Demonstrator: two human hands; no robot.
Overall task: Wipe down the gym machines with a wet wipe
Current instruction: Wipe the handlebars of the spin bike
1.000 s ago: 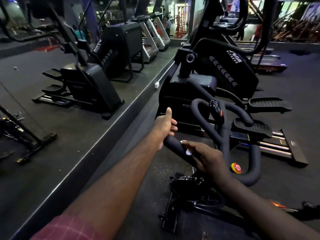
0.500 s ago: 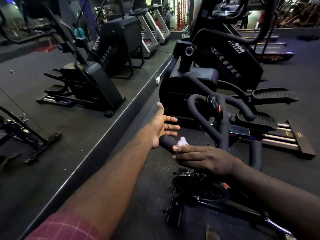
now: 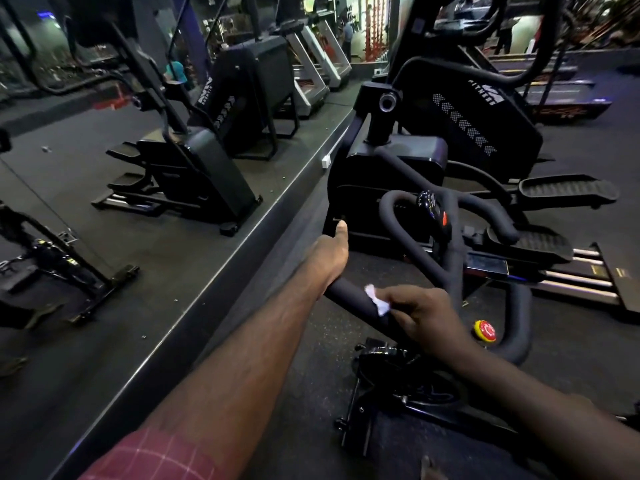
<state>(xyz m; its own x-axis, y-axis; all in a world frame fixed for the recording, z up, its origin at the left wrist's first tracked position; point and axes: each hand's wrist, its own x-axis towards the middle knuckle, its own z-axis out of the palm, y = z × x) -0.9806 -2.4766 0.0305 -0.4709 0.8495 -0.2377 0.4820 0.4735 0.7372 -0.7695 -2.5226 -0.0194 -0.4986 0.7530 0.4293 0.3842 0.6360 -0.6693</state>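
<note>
We steady the spin bike's padded handlebar (image 3: 348, 292) with our left hand (image 3: 329, 252) wrapped round its tip, thumb raised. Our right hand (image 3: 426, 317) pinches a white wet wipe (image 3: 377, 301) against the bar just beside it. Wiping seems under way; next, the wipe should slide toward the curve.

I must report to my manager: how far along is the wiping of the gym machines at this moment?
Done: nothing shows as finished; no wet trace is visible on any surface. In hand: the right hand presses the wet wipe on the bike's handlebar, while the left hand holds its end. Left: the rest of that bar's loop and, it seems, the elliptical behind it.
</note>
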